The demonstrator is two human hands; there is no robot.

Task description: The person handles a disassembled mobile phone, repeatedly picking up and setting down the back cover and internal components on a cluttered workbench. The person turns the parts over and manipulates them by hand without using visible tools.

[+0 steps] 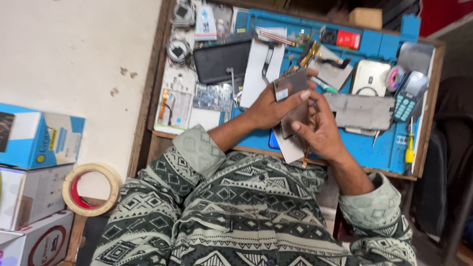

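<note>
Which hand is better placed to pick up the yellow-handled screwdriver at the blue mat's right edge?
Probably the right hand: it lies nearer the yellow-handled screwdriver, while the left hand already grips the flat grey phone panel that both hold.

Hidden behind the hands

The phone panel is partly covered by both hands' fingers; the white boxes are cut off at the left edge.
</note>
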